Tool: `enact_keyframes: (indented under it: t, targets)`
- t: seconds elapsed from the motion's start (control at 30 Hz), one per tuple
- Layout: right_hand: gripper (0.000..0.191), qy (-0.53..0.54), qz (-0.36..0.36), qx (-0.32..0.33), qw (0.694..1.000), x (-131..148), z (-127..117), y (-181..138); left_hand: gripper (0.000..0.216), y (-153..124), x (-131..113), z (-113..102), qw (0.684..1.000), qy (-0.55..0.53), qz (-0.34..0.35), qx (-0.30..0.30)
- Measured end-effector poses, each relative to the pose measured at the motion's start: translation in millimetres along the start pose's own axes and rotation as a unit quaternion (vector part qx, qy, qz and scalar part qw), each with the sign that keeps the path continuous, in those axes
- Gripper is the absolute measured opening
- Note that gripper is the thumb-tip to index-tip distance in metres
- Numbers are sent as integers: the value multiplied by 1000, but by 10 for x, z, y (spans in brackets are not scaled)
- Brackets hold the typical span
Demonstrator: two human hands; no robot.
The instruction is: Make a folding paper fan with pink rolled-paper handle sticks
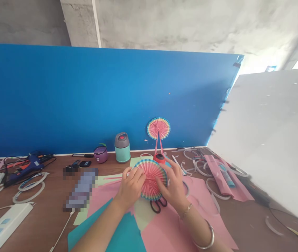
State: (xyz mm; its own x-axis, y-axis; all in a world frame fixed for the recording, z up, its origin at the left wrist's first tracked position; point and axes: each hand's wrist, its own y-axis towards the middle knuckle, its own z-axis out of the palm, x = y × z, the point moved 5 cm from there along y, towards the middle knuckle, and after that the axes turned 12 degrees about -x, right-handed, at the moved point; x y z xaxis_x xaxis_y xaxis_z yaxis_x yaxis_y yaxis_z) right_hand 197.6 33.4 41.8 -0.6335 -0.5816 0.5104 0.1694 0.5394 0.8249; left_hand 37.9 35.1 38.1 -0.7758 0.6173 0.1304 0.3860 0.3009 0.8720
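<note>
A round pleated paper fan (152, 171), pink in the middle with a yellow and blue rim, is spread into a full circle between my hands. My left hand (132, 183) is closed on its left side, with the fingers curled near the centre. On the right side my right hand (174, 183) holds the fan, its thumb against the pleats and its fingers apart at the rim. Black scissors handles (158, 205) show just below the fan. Under my arms lie sheets of pink paper (170, 229), teal paper (120, 227) and pale green paper (142, 213).
A second paper fan (158, 128) with pink sticks stands by a red tape dispenser-like object (159, 158) against the blue partition (86, 98). A mint jar (122, 148), purple cup (101, 154), glue gun (30, 166), pixelated phone (82, 189) and power strip (9, 225) surround the papers.
</note>
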Motion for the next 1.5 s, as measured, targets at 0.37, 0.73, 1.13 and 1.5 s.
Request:
enact_keyframes:
  t: [0.37,0.73,1.13,1.5]
  targets:
    - [18,-141,-170,97,970,251,180,-99,26,-1,-60,27,999,19,48,14]
    - [20,-131,-185,101,969,246,194,-113,21,38,-102,4,997,9,67,29]
    - [20,-108,-146,90,979,249,207,-147,25,93,-132,-46,996,9,77,43]
    - [22,-99,-148,83,981,216,208,-153,22,77,-141,-1,995,11,87,54]
